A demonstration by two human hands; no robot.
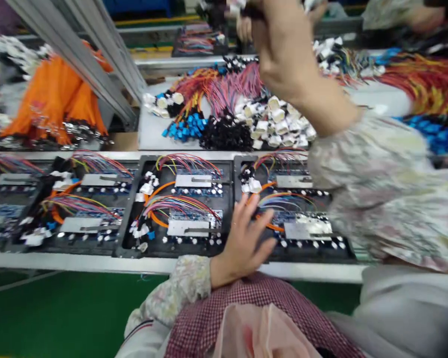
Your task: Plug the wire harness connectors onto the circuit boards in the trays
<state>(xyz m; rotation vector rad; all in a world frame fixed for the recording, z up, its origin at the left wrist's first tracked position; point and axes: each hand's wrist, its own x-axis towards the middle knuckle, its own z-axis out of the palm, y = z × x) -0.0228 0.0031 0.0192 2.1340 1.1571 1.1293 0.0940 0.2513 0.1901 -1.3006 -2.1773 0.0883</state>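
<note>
My left hand lies with fingers spread over the left edge of a black tray, by its white connectors and orange cables. In that tray are two blue circuit boards with silvery plates and thin coloured wires. High at the top edge, my right hand is closed, its fingers partly cut off by the frame. Blurred black and white connectors show at its fingers. Below it lie heaped white connectors and black connectors on coloured wires.
More black trays with wired boards line the rail to the left. Orange cable bundles hang beside slanted metal posts. Red and yellow wires with blue connectors lie at right. Another person's sleeve shows at the back.
</note>
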